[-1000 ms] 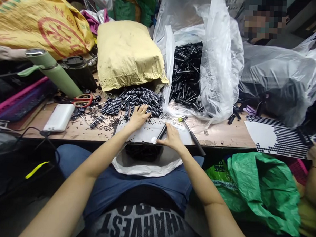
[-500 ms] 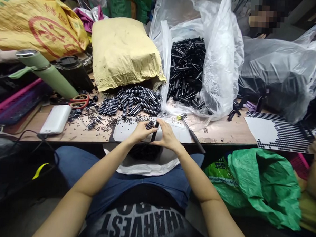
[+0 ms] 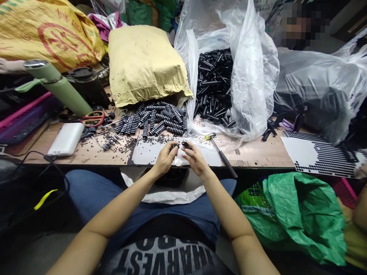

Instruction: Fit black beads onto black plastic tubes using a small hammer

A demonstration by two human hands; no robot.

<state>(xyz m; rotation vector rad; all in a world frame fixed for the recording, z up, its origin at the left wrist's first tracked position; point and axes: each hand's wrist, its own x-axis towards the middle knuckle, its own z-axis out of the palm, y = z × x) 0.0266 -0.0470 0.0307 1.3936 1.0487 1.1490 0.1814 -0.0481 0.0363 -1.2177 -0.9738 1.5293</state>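
My left hand (image 3: pixel 165 157) is closed, its thumb and fingertips pinched on a small dark piece mostly hidden by the fingers. Close beside it, my right hand (image 3: pixel 196 160) grips a short black tube (image 3: pixel 187 145) whose end shows between the fingers. A narrow gap separates the two hands. Both are above a whitish mat (image 3: pixel 145 154) at the table's front edge, with a small white round spot (image 3: pixel 178 162) between the wrists. Behind them lies a heap of black-and-white ringed rods (image 3: pixel 164 118). Many black tubes (image 3: pixel 213 86) fill an open clear plastic bag (image 3: pixel 251 83).
A hammer (image 3: pixel 222 155) lies right of the mat. Left are red-handled scissors (image 3: pixel 94 118), a white power bank (image 3: pixel 66 139) and a green bottle (image 3: pixel 63 89). A yellow sack (image 3: pixel 146 64) stands behind. Another person's hand (image 3: pixel 365 170) is at a dotted sheet (image 3: pixel 303 151).
My hands have drawn slightly apart. The black tube, earlier upright between them, now lies tipped in my right fingers. The ringed piece in my left hand is now mostly hidden.
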